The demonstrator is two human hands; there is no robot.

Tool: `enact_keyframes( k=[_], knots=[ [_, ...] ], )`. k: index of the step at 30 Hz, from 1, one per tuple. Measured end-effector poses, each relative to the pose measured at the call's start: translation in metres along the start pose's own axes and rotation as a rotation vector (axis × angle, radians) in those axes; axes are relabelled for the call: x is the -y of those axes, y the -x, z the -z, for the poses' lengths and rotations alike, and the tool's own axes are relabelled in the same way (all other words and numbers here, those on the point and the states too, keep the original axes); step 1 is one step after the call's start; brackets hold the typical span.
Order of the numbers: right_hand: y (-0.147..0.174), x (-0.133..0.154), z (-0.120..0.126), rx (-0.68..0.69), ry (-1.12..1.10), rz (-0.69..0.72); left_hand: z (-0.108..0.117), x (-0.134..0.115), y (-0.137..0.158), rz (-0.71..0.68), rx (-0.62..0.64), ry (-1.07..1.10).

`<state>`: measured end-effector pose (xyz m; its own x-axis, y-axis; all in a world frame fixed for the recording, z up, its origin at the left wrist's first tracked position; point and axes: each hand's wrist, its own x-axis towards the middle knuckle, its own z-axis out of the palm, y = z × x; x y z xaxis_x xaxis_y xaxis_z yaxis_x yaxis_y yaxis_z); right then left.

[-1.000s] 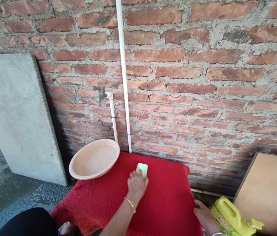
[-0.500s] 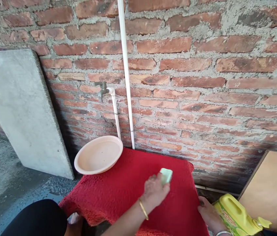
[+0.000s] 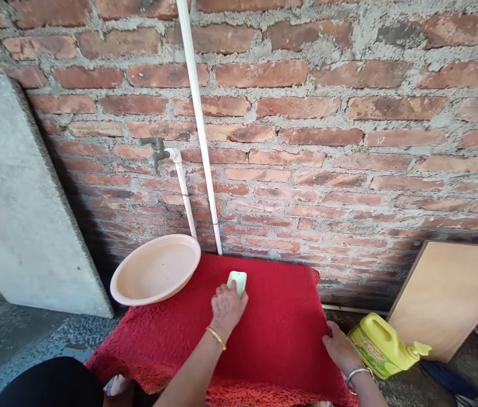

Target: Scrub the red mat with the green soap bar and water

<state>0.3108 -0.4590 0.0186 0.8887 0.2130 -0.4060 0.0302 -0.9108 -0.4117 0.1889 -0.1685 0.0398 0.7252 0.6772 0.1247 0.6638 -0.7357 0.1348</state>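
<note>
My left hand (image 3: pixel 227 308), with a gold bangle at the wrist, is closed on a pale green scrub brush (image 3: pixel 238 281). The brush is flat-backed and rounded, with a small hole near its far end; its underside is hidden. It lies against the shaggy red mat (image 3: pixel 277 328), near the middle of the far half. My right hand (image 3: pixel 340 346), with a silver bangle, grips the mat's right edge, thumb uppermost and the other fingers mostly out of sight. Whatever supports the mat is covered by it.
A pale pink basin (image 3: pixel 156 271) rests on the mat's far left corner, below a grey tap (image 3: pixel 154 152). Behind stands a brick wall (image 3: pixel 281 135) with white pipes (image 3: pixel 200 124). A yellow jug (image 3: pixel 381 345) and a tan board (image 3: pixel 451 299) are at right; a concrete slab (image 3: pixel 31 198) leans at left.
My left hand has slid the brush leftward and slightly away from me over the mat. My right hand stays at the right edge. The view has turned a little to the right.
</note>
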Motion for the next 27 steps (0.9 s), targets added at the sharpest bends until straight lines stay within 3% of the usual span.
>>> enact_keyframes(
  k=[4, 7, 10, 12, 16, 20, 24, 27],
  knots=[
    [-0.001, -0.004, -0.001, -0.022, -0.011, 0.018, -0.001, -0.091, 0.018, -0.11, 0.122, 0.132],
    [-0.005, -0.009, -0.005, 0.014, -0.008, 0.036, 0.003, -0.15, 0.036, -0.211, 0.302, 0.302],
    [-0.013, -0.018, -0.012, -0.001, 0.02, 0.047, 0.01, -0.182, 0.049, -0.323, 0.408, 0.446],
    [-0.018, -0.023, -0.015, -0.021, 0.03, 0.052, 0.013, -0.185, 0.047, -0.359, 0.388, 0.461],
    [-0.022, -0.025, -0.016, 0.016, 0.037, 0.065, 0.012, -0.145, 0.016, -0.287, 0.24, 0.322],
    [-0.019, -0.016, -0.013, 0.009, 0.074, 0.023, 0.01, -0.062, -0.025, -0.114, 0.059, 0.144],
    [-0.016, -0.007, -0.01, -0.007, 0.063, 0.03, 0.016, 0.03, -0.044, 0.108, -0.057, 0.031],
    [-0.013, -0.004, -0.008, -0.031, 0.052, 0.045, 0.022, 0.066, -0.043, 0.217, -0.094, 0.006]
  ],
)
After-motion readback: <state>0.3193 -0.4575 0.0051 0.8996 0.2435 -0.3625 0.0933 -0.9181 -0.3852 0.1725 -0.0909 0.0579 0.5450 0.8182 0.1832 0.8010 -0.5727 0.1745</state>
